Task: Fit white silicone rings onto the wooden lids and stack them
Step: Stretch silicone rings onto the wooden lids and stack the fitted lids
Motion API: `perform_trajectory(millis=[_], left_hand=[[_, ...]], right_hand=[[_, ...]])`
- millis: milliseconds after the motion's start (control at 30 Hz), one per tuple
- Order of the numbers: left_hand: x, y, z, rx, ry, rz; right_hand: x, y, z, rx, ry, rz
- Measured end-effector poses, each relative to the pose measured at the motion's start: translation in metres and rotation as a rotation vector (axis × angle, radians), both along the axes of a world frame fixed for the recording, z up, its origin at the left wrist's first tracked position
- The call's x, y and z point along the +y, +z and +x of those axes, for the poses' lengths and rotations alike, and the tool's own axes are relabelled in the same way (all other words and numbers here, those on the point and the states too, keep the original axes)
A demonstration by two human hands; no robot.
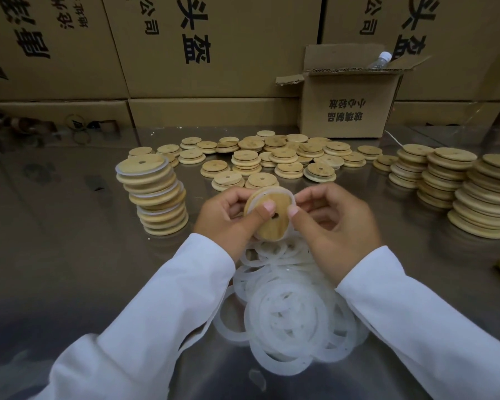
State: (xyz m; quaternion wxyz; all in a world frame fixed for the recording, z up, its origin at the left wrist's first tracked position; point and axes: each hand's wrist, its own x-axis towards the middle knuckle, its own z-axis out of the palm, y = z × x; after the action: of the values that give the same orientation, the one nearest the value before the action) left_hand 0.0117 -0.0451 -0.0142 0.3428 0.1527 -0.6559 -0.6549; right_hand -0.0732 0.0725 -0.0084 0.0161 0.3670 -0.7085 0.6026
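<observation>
I hold one round wooden lid [272, 223] with a small centre hole upright above the metal table. My left hand [228, 217] grips its left side, thumb pressed on its face. My right hand [335, 223] pinches a white silicone ring [286, 194] that lies around the lid's upper and right rim. Below my hands lies a heap of loose white rings [289, 307]. To the left stands a leaning stack of lids with rings [153, 194]. Loose bare lids [272, 160] are scattered behind.
Tall stacks of bare lids [459, 192] stand at the right. An open cardboard box [347, 105] with a plastic bottle [381, 60] sits at the back right. Large cartons [202, 53] wall the far edge. Tape rolls [78, 125] lie far left.
</observation>
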Motion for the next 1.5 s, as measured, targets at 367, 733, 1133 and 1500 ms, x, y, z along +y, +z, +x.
perform_trajectory(millis=[367,733,1133,1500], left_hand=[[-0.001,0.001,-0.002,-0.036,-0.068,0.093],[-0.001,-0.003,-0.005,-0.046,-0.062,0.029],[-0.006,0.000,-0.002,0.014,-0.087,0.050],[-0.007,-0.005,-0.005,0.011,-0.070,0.154]], right_hand=[[0.002,-0.001,-0.002,0.219,-0.137,0.073],[0.000,0.002,-0.011,0.153,-0.146,0.191],[0.000,0.005,-0.014,0.079,-0.088,0.149],[-0.001,-0.002,-0.005,0.049,-0.075,0.057]])
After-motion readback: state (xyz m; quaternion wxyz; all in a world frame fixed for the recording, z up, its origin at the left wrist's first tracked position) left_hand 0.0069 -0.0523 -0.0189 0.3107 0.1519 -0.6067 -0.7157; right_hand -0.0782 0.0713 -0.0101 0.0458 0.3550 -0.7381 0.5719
